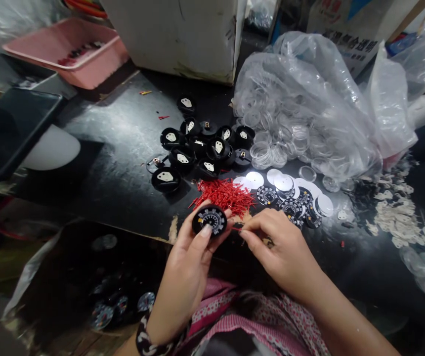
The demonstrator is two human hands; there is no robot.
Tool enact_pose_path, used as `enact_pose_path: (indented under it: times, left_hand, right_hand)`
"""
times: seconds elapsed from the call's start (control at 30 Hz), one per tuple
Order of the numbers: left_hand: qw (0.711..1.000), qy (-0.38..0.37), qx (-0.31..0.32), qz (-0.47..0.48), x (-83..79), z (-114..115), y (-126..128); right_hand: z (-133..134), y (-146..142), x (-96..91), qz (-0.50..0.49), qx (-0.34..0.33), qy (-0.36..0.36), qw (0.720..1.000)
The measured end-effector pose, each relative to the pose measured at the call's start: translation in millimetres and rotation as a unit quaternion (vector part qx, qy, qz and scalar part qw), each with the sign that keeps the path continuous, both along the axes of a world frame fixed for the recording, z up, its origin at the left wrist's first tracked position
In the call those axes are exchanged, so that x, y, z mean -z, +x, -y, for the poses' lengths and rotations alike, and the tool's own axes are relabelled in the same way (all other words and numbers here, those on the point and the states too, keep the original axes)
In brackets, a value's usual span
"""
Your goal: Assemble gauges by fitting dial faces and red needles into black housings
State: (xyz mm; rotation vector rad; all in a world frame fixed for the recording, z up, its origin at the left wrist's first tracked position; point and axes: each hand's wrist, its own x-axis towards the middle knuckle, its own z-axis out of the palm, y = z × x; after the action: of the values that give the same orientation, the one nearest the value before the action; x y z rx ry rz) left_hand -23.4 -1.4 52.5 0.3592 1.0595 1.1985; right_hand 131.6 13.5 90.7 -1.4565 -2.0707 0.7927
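Observation:
My left hand (188, 262) is closed on a round black gauge (209, 220) with a printed dial, held face up near the table's front edge. My right hand (279, 247) pinches a small red pointer (236, 228) just right of the gauge. A heap of red pointers (225, 194) lies right behind my hands. Black round housings (197, 148) with white inserts are clustered further back. Printed dial discs (290, 198) and white discs are spread to the right of the red heap.
A clear plastic bag (309, 99) of transparent lenses sits at the back right. White cut-out scraps (398, 212) litter the right side. A pink tray (67, 49) and a white box (175, 34) stand at the back. A dark tray (8, 128) lies left.

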Motion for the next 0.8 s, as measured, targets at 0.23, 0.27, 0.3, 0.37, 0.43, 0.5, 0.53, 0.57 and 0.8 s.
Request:
enact_pose_path:
  times: [0.23, 0.27, 0.3, 0.37, 0.43, 0.5, 0.53, 0.57, 0.8]
  left_hand:
    - [0.989, 0.050, 0.112, -0.088, 6.6, 2, 14]
    - [0.986, 0.058, 0.120, -0.101, 4.6, 3, 15]
    - [0.983, 0.065, 0.126, -0.117, 2.4, 3, 15]
    - [0.976, 0.084, 0.135, -0.150, -1.6, 2, 14]
    - [0.967, 0.109, 0.142, -0.181, -3.7, 2, 12]
    - [0.957, 0.132, 0.149, -0.212, -4.0, 1, 10]
    - [0.951, 0.142, 0.151, -0.229, -3.9, 1, 10]
    - [0.946, 0.150, 0.149, -0.246, -3.8, 1, 9]
    - [0.939, 0.158, 0.146, -0.268, -4.2, 3, 6]
  right_hand:
    - [2, 0, -4.1, 0.005, 0.035, -0.028, 0.999]
    - [2, 1, -4.3, 0.007, 0.036, -0.031, 0.999]
    - [2, 2, -4.5, 0.005, 0.037, -0.034, 0.999]
    - [3, 5, -5.2, -0.007, 0.040, -0.040, 0.998]
    - [4, 6, -5.7, -0.020, 0.044, -0.047, 0.998]
    - [6, 6, -5.5, -0.021, 0.044, -0.052, 0.997]
    - [7, 5, -5.2, -0.018, 0.041, -0.056, 0.997]
    - [8, 4, -4.7, -0.015, 0.040, -0.057, 0.997]
    - [13, -1, -2.8, -0.007, 0.060, -0.047, 0.997]
